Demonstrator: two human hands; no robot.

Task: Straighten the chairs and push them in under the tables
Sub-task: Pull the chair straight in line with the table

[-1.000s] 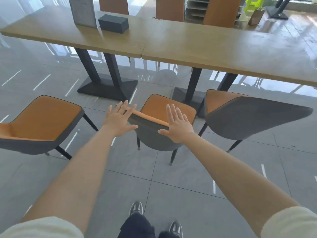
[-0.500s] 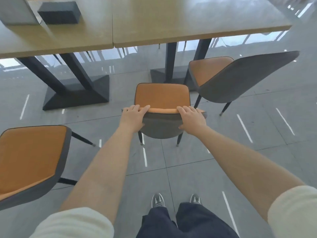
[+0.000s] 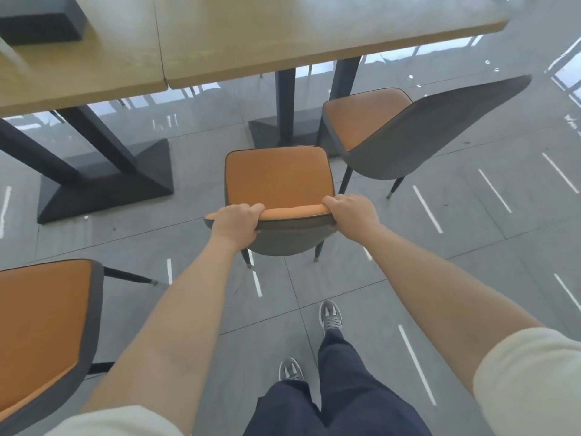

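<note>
Table base ahead of chair; neighbour chair beside.

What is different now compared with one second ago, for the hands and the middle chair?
The left hand and the right hand, open in the air before, reached forward and now grip the backrest top of the middle chair with orange seat and grey shell. It is still not under the light wooden table.
</note>
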